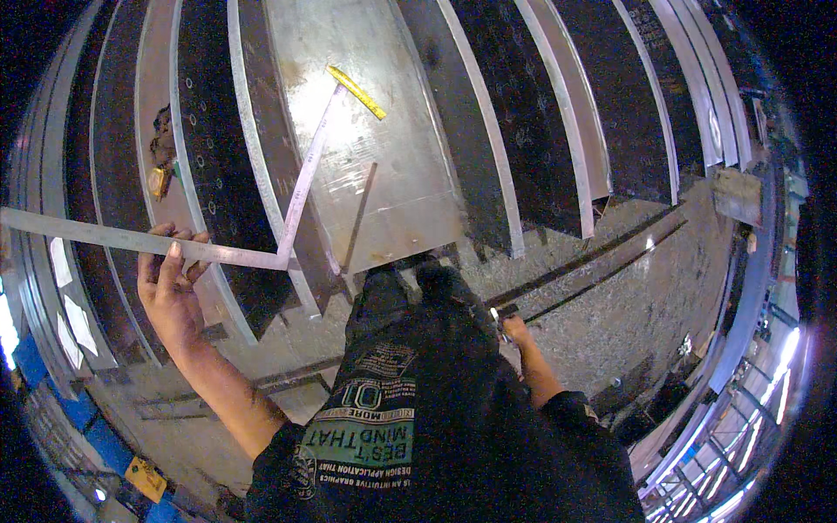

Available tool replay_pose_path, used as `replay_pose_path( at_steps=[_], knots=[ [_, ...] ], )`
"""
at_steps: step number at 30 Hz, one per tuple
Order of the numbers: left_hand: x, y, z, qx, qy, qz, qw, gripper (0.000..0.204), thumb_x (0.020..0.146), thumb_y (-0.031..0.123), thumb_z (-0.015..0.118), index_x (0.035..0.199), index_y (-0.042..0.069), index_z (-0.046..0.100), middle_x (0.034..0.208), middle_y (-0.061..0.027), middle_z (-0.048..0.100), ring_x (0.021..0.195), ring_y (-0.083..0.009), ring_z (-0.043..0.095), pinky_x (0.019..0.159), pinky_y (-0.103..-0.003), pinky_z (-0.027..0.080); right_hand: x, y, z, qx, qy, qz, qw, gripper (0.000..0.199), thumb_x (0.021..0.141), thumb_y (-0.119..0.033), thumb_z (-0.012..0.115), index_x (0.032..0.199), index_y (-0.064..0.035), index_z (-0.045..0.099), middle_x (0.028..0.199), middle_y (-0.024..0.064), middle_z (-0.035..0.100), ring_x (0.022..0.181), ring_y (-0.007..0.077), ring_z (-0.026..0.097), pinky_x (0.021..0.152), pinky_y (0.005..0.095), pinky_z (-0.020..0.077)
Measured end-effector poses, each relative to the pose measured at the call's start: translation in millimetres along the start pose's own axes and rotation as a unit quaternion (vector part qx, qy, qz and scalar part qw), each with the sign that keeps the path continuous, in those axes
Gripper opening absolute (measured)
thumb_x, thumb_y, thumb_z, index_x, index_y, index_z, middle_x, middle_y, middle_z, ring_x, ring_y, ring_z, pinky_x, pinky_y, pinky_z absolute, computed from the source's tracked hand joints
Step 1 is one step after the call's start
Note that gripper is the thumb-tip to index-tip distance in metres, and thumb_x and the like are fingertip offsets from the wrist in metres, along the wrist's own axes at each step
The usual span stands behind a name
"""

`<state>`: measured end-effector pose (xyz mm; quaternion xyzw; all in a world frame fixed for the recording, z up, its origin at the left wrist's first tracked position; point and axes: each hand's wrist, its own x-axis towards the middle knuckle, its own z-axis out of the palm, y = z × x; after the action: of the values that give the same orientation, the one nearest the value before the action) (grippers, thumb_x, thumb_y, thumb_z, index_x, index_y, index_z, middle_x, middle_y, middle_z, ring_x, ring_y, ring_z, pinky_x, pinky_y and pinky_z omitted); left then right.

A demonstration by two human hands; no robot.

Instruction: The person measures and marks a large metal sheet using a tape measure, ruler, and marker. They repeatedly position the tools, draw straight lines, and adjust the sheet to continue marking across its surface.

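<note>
The left hand (170, 283) gripped one arm of a large steel framing square (288, 218), whose other arm ran up and away across the bright steel plate (392, 174). A yellow ruler (357, 91) lay beyond its far tip. Upright beam flanges (253, 157) walled the hand in on both sides. Bare plate lay open right of the square's blade. The right hand (514, 329) hung low over rough concrete floor (628, 305), a dark shirt (453, 392) crowding its inner side.

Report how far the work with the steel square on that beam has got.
Done: the steel square lies across the grey beam, beside a yellow ruler. In hand: left hand grips the square; right hand holds a small, unclear tool. Left: no marked line shows.
</note>
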<state>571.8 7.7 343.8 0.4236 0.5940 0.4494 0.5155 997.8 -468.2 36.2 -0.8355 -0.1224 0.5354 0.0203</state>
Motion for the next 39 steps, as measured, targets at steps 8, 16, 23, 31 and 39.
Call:
replay_pose_path(
  at_steps=[8, 16, 23, 31, 39],
  knots=[
    [-66.6, -5.0, 18.9, 0.011, 0.056, -0.006, 0.998, 0.037, 0.091, 0.012, 0.064, 0.124, -0.002, 0.052, 0.105, -0.0165, 0.065, 0.099, -0.0313, 0.067, 0.078, -0.037, 0.056, -8.0, -149.7, -2.8, -0.210, -0.021, -0.305, 0.929, 0.057, 0.087, -0.030, 0.060, 0.135, -0.0031, 0.046, 0.094, 0.0281, 0.066, 0.091, 0.0461, 0.064, 0.078, 0.0520, 0.0511],
    [-104.2, 12.0, 9.5, 0.071, 0.094, -0.005, 0.993, 0.041, 0.090, 0.015, 0.065, 0.126, 0.001, 0.052, 0.110, -0.0159, 0.062, 0.098, -0.0313, 0.067, 0.077, -0.035, 0.057, 37.9, -319.0, 19.6, -0.207, 0.092, -0.268, 0.936, 0.085, 0.088, -0.021, 0.051, 0.153, -0.0054, -0.001, 0.086, 0.0251, 0.068, 0.074, 0.0434, 0.067, 0.071, 0.0534, 0.0519],
    [-90.0, 16.1, -15.0, 0.075, 0.106, -0.011, 0.991, 0.041, 0.090, 0.014, 0.064, 0.126, 0.001, 0.051, 0.109, -0.0156, 0.063, 0.095, -0.0295, 0.068, 0.075, -0.035, 0.058, 34.5, -323.3, 29.7, -0.289, 0.073, -0.205, 0.932, 0.086, 0.089, -0.018, 0.050, 0.154, -0.0146, -0.006, 0.095, 0.0256, 0.069, 0.078, 0.0390, 0.069, 0.073, 0.0503, 0.0534],
    [-8.3, 19.0, -50.1, 0.044, 0.018, -0.031, 0.998, 0.046, 0.090, 0.016, 0.065, 0.129, 0.000, 0.048, 0.107, -0.0151, 0.063, 0.098, -0.0288, 0.066, 0.074, -0.032, 0.056, 42.5, -309.5, 48.2, -0.323, 0.201, -0.290, 0.878, 0.072, 0.087, -0.017, 0.050, 0.153, -0.0192, 0.023, 0.087, 0.0209, 0.069, 0.071, 0.0399, 0.068, 0.067, 0.0521, 0.0533],
    [59.9, 9.8, -11.5, -0.007, -0.129, -0.021, 0.991, 0.050, 0.091, 0.016, 0.062, 0.133, -0.006, 0.045, 0.108, -0.0182, 0.063, 0.096, -0.0307, 0.068, 0.076, -0.036, 0.059, 38.3, -304.7, 44.2, -0.276, 0.240, -0.235, 0.901, 0.065, 0.089, -0.022, 0.050, 0.151, -0.0247, 0.028, 0.089, 0.0228, 0.069, 0.074, 0.0416, 0.067, 0.069, 0.0546, 0.0525]
  ],
)
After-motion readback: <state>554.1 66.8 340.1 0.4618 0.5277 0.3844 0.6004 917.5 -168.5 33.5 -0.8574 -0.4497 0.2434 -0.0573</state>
